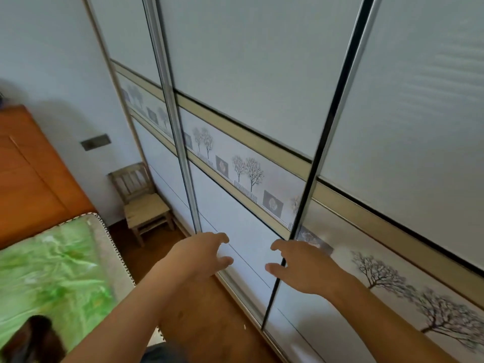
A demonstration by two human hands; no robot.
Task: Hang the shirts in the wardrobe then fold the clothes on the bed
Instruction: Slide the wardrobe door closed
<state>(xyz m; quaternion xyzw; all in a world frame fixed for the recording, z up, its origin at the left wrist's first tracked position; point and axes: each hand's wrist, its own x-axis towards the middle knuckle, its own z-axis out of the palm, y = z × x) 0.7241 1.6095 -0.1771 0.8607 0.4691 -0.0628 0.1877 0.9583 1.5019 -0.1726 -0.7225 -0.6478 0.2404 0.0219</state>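
The wardrobe (pixel 262 74) fills the middle and right of the head view, with white sliding doors closed and a band of tree pictures across them. My left hand (pixel 201 254) reaches toward the middle door panel, fingers spread and loosely curled, holding nothing. My right hand (pixel 301 268) is beside it near the dark metal door edge (pixel 309 205), fingers spread and empty. The bed (pixel 52 273) with a green cover lies at the lower left; a dark garment (pixel 31 339) shows at its near corner. No shirts are in view.
A small wooden chair (pixel 142 197) stands in the corner between the wall and the wardrobe. An orange wooden headboard (pixel 28 174) rises behind the bed. Brown floor (pixel 209 310) runs between the bed and the wardrobe.
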